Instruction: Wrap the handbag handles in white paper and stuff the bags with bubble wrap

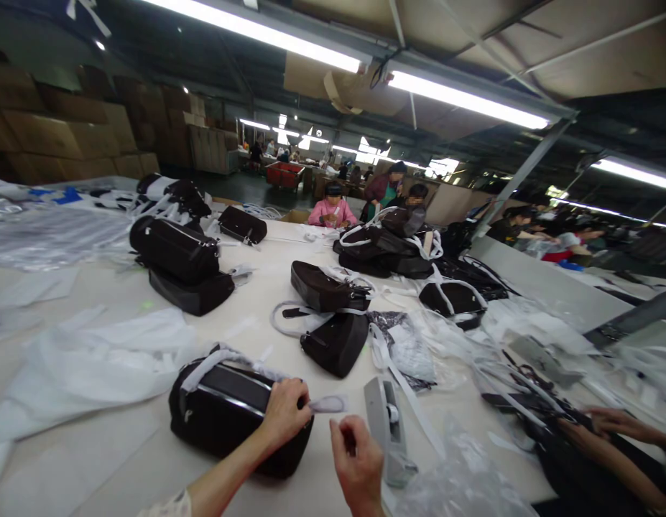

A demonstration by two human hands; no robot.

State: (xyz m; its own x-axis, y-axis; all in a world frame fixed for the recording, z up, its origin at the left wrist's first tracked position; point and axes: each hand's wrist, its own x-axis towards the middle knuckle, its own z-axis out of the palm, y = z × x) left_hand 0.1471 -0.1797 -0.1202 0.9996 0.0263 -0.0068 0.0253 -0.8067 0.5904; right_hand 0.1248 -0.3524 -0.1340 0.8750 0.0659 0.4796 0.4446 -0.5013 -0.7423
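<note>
A black handbag [225, 409] lies on the table before me, its handles wrapped in white paper. At its right end is my left hand [287, 413], fingers closed on a translucent strip with a looped end [328, 404] that sticks out to the right. My right hand [358, 459] is just below and right of that strip, apart from it, thumb and fingertips pinched together. Whether it holds anything small is hidden. A grey tape dispenser [385, 424] stands right beside my right hand.
More dark bags [335, 341] lie further back, some stacked [176, 248] at left. White wrapping sheets [106, 359] spread on the left, clear plastic [467, 474] at front right. A co-worker's hands [585, 431] handle a black bag at right. A sloping metal post [526, 165] rises behind.
</note>
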